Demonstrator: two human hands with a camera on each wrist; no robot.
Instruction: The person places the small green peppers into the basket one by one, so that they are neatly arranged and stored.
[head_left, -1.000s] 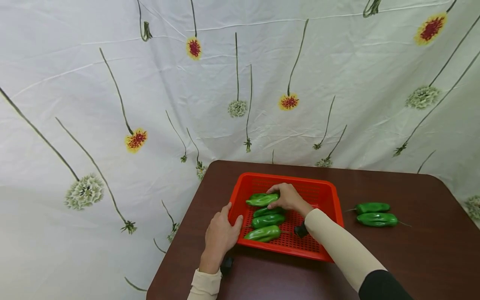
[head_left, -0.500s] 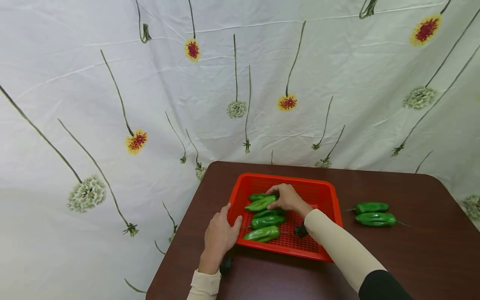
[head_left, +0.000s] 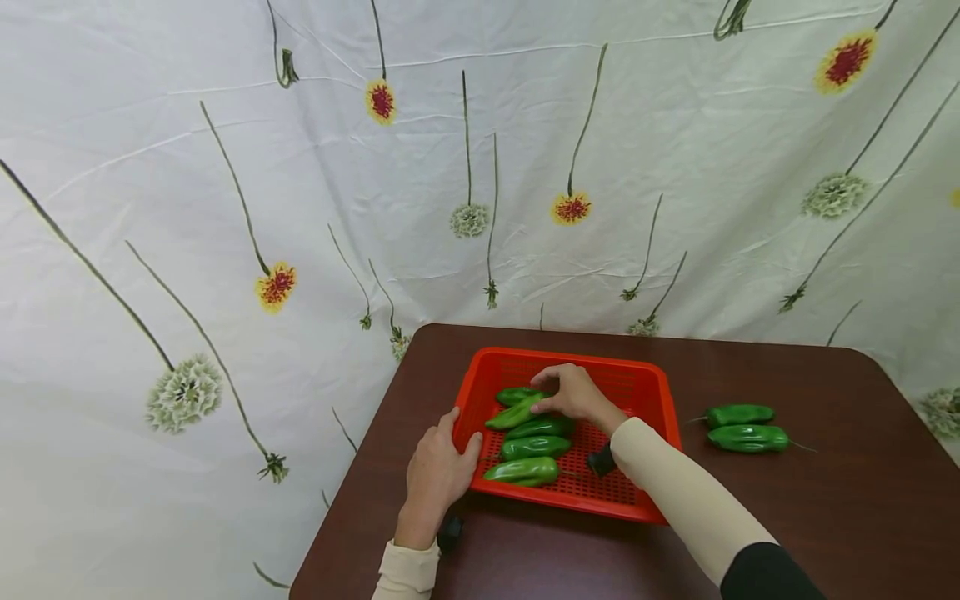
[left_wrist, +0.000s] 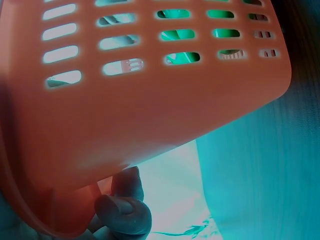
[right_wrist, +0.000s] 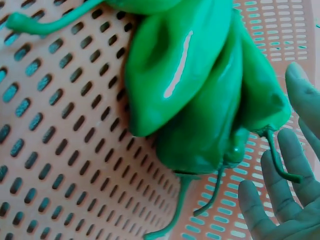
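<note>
A red slotted plastic basket (head_left: pixel 555 499) on the table holds several green peppers, lying roughly side by side at its left. My left hand (head_left: pixel 438 471) grips the basket's left rim; in the left wrist view, curled fingers (left_wrist: pixel 127 212) show at the rim. Inside the basket, my right hand (head_left: pixel 573 397) is at the right end of a lighter green pepper (head_left: pixel 512 415), which lies slanted near the back. The right wrist view shows that hand's fingers (right_wrist: pixel 282 195) extended and spread beside a pepper stem (right_wrist: pixel 277 157), with the thumb apart from the pepper (right_wrist: pixel 262 95).
Two more green peppers (head_left: pixel 740 414) lie on the dark brown table (head_left: pixel 825 508), right of the basket. Behind the table hangs a white cloth (head_left: pixel 420 167) printed with flowers. A black wrist camera (head_left: pixel 600 460) sits under the right wrist, inside the basket.
The lighter pepper has shifted left and toward the front, turning more slanted, and more of the pepper behind it shows. My right hand moved only slightly; the left hand keeps its grip on the rim.
</note>
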